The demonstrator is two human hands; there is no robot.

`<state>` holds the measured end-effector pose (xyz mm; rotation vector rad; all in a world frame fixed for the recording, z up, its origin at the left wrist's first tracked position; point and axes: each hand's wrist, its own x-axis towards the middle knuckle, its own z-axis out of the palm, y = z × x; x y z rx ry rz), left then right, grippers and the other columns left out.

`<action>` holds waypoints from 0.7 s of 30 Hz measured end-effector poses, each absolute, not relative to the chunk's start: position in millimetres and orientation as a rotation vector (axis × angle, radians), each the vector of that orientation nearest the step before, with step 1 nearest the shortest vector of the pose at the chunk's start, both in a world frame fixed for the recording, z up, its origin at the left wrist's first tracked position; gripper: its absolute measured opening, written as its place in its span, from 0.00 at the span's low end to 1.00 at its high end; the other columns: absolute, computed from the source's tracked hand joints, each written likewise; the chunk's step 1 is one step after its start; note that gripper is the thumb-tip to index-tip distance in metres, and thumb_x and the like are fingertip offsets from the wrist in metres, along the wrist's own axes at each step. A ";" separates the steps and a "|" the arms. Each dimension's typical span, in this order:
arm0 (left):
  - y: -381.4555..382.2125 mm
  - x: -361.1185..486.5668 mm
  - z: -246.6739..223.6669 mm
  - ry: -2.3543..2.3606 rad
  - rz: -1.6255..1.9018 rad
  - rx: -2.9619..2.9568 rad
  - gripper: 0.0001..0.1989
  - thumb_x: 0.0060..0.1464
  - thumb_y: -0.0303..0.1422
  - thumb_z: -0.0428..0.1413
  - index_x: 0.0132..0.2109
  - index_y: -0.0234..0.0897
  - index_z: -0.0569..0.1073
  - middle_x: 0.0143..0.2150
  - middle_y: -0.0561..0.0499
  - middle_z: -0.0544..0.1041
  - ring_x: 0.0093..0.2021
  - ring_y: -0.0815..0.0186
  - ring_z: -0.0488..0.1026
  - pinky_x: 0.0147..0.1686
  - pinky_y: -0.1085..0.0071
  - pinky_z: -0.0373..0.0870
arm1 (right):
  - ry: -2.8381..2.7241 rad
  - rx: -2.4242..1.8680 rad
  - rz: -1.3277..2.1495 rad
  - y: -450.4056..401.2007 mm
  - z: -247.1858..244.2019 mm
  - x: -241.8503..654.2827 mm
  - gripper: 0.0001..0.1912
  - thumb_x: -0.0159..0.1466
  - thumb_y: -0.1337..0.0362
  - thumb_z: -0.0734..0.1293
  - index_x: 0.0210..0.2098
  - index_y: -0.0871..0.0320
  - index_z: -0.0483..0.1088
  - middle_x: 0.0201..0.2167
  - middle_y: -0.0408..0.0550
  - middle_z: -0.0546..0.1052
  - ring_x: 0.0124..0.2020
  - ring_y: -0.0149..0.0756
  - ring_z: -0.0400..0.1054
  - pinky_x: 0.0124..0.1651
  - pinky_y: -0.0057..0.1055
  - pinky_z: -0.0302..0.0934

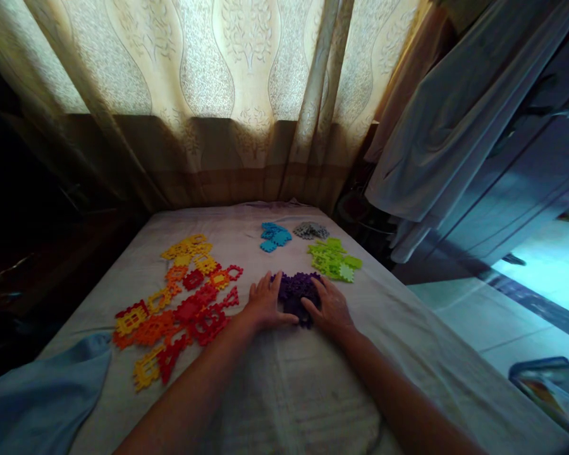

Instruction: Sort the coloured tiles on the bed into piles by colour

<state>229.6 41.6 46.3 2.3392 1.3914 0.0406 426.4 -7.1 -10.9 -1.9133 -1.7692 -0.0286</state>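
Note:
Dark purple notched pieces form a small heap on the pale cloth. My left hand rests at the heap's left side, thumb and fingers spread around its edge. On the opposite side, my right hand touches the pieces with its fingers apart. Lime green pieces lie beyond my right hand. Blue pieces and grey pieces sit farther back. To the left, red pieces, orange pieces and yellow pieces are spread out, some overlapping.
The cloth-covered surface reaches back to a patterned curtain. A light blue cloth lies at the left edge. Garments hang at the right, and a blue-rimmed item is at the lower right.

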 end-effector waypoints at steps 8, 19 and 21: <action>58.1 214.3 38.8 1.363 0.072 2.385 0.54 0.45 0.55 0.60 0.72 0.40 0.47 0.75 0.39 0.47 0.74 0.49 0.43 0.69 0.41 0.35 | -1.975 -1.732 0.039 10.4 -13.4 407.3 0.37 0.61 0.46 0.66 0.64 0.59 0.64 0.62 0.62 0.67 0.65 0.54 0.59 0.65 0.51 0.55; 94.7 183.1 44.4 1.381 0.020 2.504 0.49 0.52 0.57 0.53 0.72 0.38 0.48 0.74 0.37 0.47 0.73 0.49 0.45 0.69 0.48 0.43 | -2.008 -1.761 0.076 31.3 -1.3 398.0 0.51 0.51 0.39 0.73 0.68 0.50 0.58 0.70 0.61 0.54 0.69 0.62 0.48 0.66 0.59 0.47; 105.3 169.4 48.5 1.454 -0.067 2.534 0.44 0.55 0.56 0.51 0.71 0.37 0.53 0.74 0.35 0.49 0.73 0.46 0.47 0.68 0.44 0.41 | -2.090 -1.759 0.122 34.0 2.0 395.7 0.51 0.50 0.38 0.73 0.67 0.49 0.59 0.69 0.60 0.57 0.69 0.62 0.49 0.66 0.60 0.45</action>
